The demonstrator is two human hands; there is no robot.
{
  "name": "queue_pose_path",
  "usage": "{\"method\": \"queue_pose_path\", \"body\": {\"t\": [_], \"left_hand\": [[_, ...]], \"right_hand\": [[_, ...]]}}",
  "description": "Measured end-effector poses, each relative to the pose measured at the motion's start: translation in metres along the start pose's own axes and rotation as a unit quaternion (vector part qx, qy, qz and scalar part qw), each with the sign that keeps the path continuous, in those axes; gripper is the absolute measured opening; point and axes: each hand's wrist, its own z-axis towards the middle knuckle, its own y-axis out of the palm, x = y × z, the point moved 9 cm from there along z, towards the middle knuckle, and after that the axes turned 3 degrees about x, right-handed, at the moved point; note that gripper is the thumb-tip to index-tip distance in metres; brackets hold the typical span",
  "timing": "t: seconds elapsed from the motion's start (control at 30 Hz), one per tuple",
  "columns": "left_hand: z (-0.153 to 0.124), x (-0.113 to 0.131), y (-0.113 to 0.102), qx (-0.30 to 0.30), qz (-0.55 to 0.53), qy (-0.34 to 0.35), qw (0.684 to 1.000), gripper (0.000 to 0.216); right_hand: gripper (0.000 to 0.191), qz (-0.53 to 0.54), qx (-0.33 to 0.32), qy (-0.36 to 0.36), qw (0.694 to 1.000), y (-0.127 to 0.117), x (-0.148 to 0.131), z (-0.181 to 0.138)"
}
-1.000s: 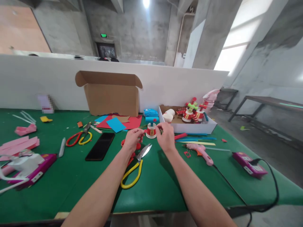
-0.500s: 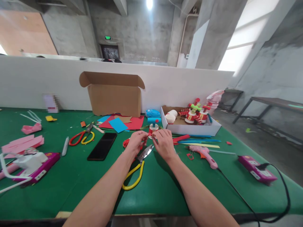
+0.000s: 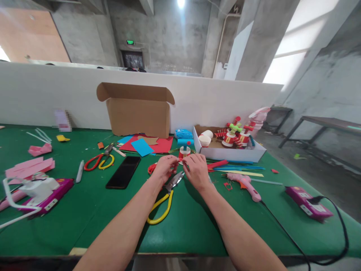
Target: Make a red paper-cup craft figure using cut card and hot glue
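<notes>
My left hand (image 3: pixel 164 168) and my right hand (image 3: pixel 196 171) meet at the middle of the green table (image 3: pixel 84 222), fingers pinched together on a small red piece (image 3: pixel 179 161) between them. Just beyond the fingertips stands a small paper-cup figure (image 3: pixel 184 149) with a red band and a blue roll on top. Under my left hand lie yellow-handled scissors (image 3: pixel 165 199), blades pointing toward my right hand. A red paper scrap (image 3: pixel 151 168) shows beside my left hand.
An open cardboard box (image 3: pixel 138 111) stands at the back. A white tray (image 3: pixel 234 152) holds finished figures. A pink glue gun (image 3: pixel 244 183), black phone (image 3: pixel 123 177), red-and-yellow scissors (image 3: pixel 98 161), coloured paper sheets (image 3: pixel 146 145), and magenta boxes (image 3: pixel 308 206) lie around.
Both hands have drawn back from the cup figure toward me and closed together over a small red piece. The figure now stands free on the table.
</notes>
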Motion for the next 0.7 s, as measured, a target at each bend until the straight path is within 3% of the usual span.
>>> {"method": "queue_pose_path", "body": {"t": [0.2,0.3,0.37,0.43,0.53,0.6,0.7], "left_hand": [[-0.002,0.002,0.002,-0.009,0.010,-0.001,1.000,0.023],[-0.001,0.004,-0.002,0.005,0.023,0.007,1.000,0.024],[0.001,0.011,-0.008,0.032,0.051,0.041,0.997,0.024],[0.002,0.020,-0.012,0.051,0.097,0.086,0.990,0.022],[0.001,0.027,-0.010,0.054,0.155,0.120,0.979,0.020],[-0.001,0.029,-0.007,0.053,0.179,0.126,0.974,0.018],[-0.004,0.032,-0.002,0.046,0.200,0.135,0.970,0.017]], "right_hand": [[0.011,0.043,0.006,0.032,0.999,0.001,0.005,0.000],[0.007,0.170,0.008,0.151,0.974,0.009,0.027,-0.004],[0.007,0.310,-0.008,0.277,0.910,0.025,0.048,-0.013],[0.014,0.453,-0.040,0.379,0.806,0.045,0.058,-0.025],[0.024,0.589,-0.075,0.445,0.671,0.063,0.056,-0.035],[0.027,0.628,-0.084,0.455,0.626,0.065,0.052,-0.036],[0.028,0.649,-0.086,0.456,0.603,0.064,0.048,-0.035]]}}
